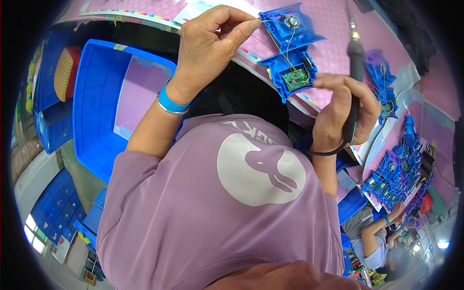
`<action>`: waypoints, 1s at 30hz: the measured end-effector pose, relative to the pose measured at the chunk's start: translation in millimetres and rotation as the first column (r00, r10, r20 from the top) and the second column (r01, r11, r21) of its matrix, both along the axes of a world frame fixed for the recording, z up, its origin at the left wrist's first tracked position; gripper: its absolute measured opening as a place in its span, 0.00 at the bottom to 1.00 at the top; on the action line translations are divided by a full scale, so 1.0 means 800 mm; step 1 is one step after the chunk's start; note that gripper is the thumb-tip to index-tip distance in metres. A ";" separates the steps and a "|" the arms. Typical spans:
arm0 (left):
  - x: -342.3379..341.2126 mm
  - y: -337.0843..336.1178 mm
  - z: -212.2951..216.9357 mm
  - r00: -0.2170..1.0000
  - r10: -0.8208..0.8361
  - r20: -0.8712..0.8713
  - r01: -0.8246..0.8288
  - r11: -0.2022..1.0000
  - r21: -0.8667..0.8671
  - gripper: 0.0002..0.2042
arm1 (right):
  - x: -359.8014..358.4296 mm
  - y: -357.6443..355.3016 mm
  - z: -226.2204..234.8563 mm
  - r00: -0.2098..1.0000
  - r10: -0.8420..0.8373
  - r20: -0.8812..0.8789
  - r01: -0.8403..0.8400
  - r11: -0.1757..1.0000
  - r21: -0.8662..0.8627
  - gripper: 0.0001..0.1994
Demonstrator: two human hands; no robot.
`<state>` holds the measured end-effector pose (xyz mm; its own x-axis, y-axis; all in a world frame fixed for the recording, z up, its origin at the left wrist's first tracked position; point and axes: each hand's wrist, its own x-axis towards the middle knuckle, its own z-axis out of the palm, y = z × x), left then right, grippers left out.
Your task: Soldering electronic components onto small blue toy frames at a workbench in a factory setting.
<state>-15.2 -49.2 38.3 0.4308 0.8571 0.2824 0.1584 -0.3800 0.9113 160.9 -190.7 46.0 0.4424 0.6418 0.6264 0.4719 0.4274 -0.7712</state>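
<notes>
Left hand (209, 44) pinches a thin wire (268, 21); right hand (345, 108) wraps a soldering iron (356, 55), tip pointing away.
Between them on the bench (333, 63), the opened blue housing (296, 54) should handle as light and stiff, the wire fragile; grip by the rim. Its long axis runs near to far, speaker (292, 21) beyond, circuit board (296, 79) nearer.

head: left fisheye, head-worn | looks down | mauve fabric T-shirt (212, 220) near | pink patterned worktop (333, 50) farther off

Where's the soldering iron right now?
In the head view, the soldering iron is in the right hand, just right of the blue casing.
</notes>
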 end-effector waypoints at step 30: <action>0.023 -0.003 0.001 0.993 0.061 -0.099 -0.012 0.901 0.435 0.05 | -0.001 -0.024 -0.015 0.997 0.081 0.017 -0.076 0.977 -0.197 0.14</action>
<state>3.3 -51.9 38.9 0.4501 0.6768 0.5826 0.2678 -0.7246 0.6350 159.8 -210.2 34.2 0.3718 0.7856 0.4946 0.4625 0.3052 -0.8325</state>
